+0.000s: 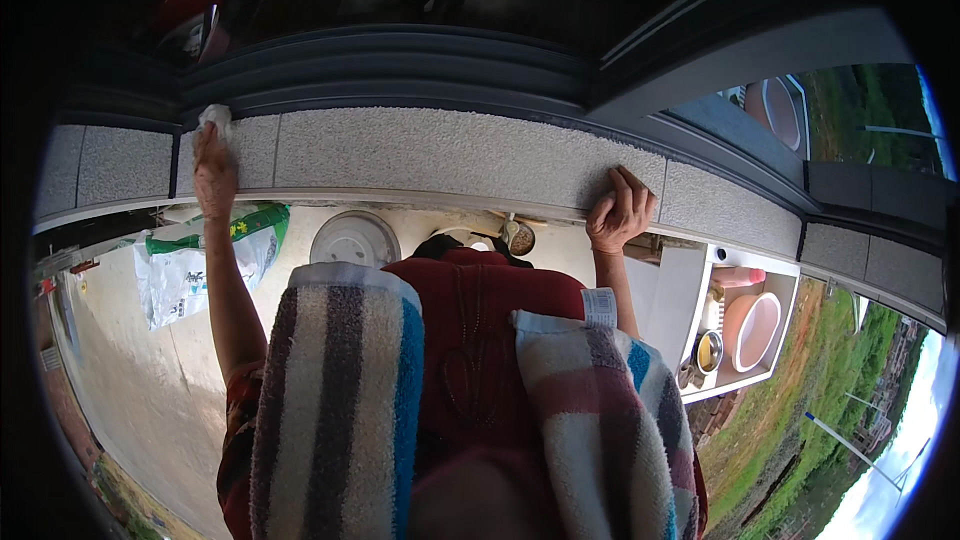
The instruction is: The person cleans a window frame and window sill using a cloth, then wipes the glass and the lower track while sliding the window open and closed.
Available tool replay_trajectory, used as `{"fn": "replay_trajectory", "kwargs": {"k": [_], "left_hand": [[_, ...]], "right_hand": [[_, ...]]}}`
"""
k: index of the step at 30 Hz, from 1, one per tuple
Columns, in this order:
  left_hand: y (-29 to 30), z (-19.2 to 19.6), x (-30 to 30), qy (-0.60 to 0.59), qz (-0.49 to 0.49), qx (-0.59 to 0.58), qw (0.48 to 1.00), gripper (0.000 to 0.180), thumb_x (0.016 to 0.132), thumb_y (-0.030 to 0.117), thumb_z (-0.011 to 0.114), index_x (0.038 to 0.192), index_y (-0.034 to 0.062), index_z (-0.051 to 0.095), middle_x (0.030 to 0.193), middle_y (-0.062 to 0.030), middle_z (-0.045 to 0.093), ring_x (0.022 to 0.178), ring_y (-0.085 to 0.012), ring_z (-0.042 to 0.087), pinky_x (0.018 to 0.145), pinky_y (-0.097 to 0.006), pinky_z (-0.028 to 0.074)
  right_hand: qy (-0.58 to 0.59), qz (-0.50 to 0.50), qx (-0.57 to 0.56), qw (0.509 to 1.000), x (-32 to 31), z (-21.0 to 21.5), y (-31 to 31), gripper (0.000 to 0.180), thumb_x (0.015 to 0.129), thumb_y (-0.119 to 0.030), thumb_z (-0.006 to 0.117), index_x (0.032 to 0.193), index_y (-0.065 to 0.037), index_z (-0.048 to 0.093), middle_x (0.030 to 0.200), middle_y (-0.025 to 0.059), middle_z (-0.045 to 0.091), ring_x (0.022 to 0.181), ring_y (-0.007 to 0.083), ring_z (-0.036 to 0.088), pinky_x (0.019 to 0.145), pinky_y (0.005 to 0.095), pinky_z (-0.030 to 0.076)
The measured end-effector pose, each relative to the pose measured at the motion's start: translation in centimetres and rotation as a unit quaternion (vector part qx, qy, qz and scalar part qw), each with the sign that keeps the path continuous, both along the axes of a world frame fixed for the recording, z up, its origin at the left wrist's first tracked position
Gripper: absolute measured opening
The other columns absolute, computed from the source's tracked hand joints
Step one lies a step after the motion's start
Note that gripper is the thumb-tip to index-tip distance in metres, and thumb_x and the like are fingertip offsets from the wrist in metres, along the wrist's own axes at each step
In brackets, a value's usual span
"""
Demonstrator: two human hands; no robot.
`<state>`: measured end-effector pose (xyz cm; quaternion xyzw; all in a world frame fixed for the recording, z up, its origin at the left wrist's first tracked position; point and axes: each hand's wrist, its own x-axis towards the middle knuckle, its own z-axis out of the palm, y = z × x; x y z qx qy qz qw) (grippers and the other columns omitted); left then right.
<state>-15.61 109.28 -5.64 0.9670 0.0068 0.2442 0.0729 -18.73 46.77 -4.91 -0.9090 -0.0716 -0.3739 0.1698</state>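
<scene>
A grey, rough-textured stone ledge (400,152) runs across the view below a dark window frame (400,65). On its far left, my left hand (214,178) is closed on a crumpled white cloth (216,118). That cloth lies against the ledge where it meets the frame; whether it is cloth or paper is hard to tell. Toward the right, my right hand (622,212) rests at the ledge's near edge, fingers bent and slightly apart on the stone, holding nothing. A striped towel (340,390) hangs over my left shoulder side, its other part on the right.
Below the ledge at left is a white and green plastic sack (215,265). A round grey lid or basin (354,240) stands beside it. At right, a white sink unit (790,325) holds a pink basin (752,332) and a metal pot (708,351). Grass lies beyond.
</scene>
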Motion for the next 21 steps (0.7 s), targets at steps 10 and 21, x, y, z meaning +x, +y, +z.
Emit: {"fn": "replay_trajectory", "kwargs": {"k": [10, 21], "left_hand": [[-12.8, 0.8, -0.6, 0.001, -0.111, -0.029, 0.993, 0.037, 0.094, 0.011, 0.055, 0.131, 0.0018, 0.057, 0.137, -0.0167, 0.054, 0.129, -0.0318, 0.049, 0.108, -0.041, 0.039], [-39.2, 5.9, -1.4, 0.166, -0.425, -0.067, 0.887, 0.036, 0.094, 0.012, 0.053, 0.129, 0.006, 0.059, 0.146, -0.0038, 0.047, 0.139, -0.0238, 0.038, 0.114, -0.042, 0.032]], "right_hand": [[-0.016, 0.004, 0.017, 1.0, -0.4, 1.0, 0.6, 0.031, 0.078, -0.012, 0.05, 0.099, -0.005, 0.071, 0.104, 0.0094, 0.067, 0.085, 0.0253, 0.059, 0.079, 0.0351, 0.044], [0.024, 0.075, 0.273, 0.959, -1.7, 2.6, -0.6, 0.028, 0.083, 0.002, 0.053, 0.106, -0.005, 0.068, 0.101, 0.0123, 0.067, 0.089, 0.0271, 0.06, 0.08, 0.0344, 0.048]]}}
